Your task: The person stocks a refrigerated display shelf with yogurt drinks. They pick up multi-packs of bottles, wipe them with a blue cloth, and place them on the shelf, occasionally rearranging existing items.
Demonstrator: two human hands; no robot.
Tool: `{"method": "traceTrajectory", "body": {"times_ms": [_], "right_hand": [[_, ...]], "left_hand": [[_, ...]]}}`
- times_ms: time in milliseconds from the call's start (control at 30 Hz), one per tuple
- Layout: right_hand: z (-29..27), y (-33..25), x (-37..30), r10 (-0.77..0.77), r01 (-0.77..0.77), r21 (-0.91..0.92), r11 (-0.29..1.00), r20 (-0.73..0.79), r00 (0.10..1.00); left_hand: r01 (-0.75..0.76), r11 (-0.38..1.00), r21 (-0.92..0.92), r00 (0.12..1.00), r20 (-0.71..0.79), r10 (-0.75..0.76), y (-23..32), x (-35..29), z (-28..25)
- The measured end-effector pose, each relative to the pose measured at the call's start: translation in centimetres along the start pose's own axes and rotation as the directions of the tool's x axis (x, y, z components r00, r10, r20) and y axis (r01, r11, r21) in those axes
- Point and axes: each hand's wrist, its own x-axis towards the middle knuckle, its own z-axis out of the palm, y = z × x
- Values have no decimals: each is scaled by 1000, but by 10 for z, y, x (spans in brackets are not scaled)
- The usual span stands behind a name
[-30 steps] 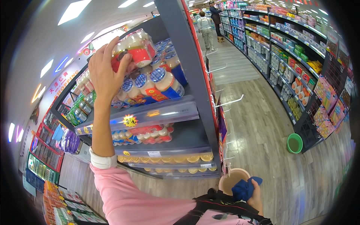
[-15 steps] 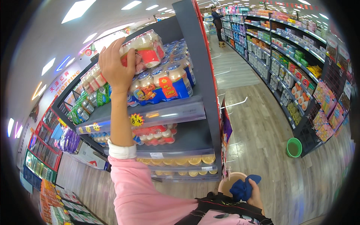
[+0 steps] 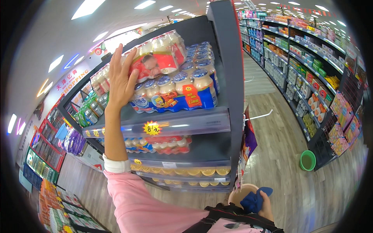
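Observation:
My left hand [image 3: 122, 77] is raised to the upper shelf, fingers stretched and spread, at the left end of a red-and-white shrink-wrapped pack of small bottles [image 3: 161, 62]. Whether the fingertips press on the pack I cannot tell. It lies on top of blue-wrapped packs of small bottles with blue foil lids [image 3: 176, 93]. Low at the right, my right hand [image 3: 265, 206] grips a bunched dark blue cloth [image 3: 254, 200] over a beige bucket [image 3: 236, 193], partly hidden by the cloth and a dark strap.
The dark shelf unit [image 3: 223, 50] has a clear front rail with yellow star price tags [image 3: 152, 127]. Green cans [image 3: 91, 110] stand left of my forearm. Metal hooks [image 3: 262, 115] jut from the unit's side. Across the aisle are stocked shelves [image 3: 299, 66] and a green bucket [image 3: 307, 160].
My left hand has shifted to the pack's left end, its fingers straighter, uncovering more of the front. The view has turned slightly, and the person down the aisle is out of sight.

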Motion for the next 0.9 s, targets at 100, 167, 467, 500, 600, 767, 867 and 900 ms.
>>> {"method": "traceTrajectory", "body": {"times_ms": [100,167,467,500,600,767,867,900], "right_hand": [[6,3,6,9,-9,-14,1000,15,1000],[15,4,3,42,-41,-26,999,25,999],[120,-32,-56,-72,199,-506,839,259,963],[152,-40,-70,-61,340,-604,721,433,899],[273,-50,-100,-151,927,-319,200,924,351],[437,-19,-115,-334,931,-38,-364,938,-93],[485,-31,-99,-416,901,-266,-342,903,109],[497,-38,-93,-445,891,-319,-324,882,154]], "left_hand": [[-3,998,-55,999,50,6,-8,0,-2],[3,999,-47,994,106,2,-5,-2,-12],[776,288,-561,574,441,-690,-40,-15,-8],[799,253,-546,541,468,-699,-53,-24,-2],[835,186,-518,479,518,-708,-89,-46,41],[646,266,-715,741,504,-443,-149,-72,36],[677,-43,-734,610,594,-524,-93,-35,45],[692,2,-722,611,584,-534,-88,-29,49]]}}
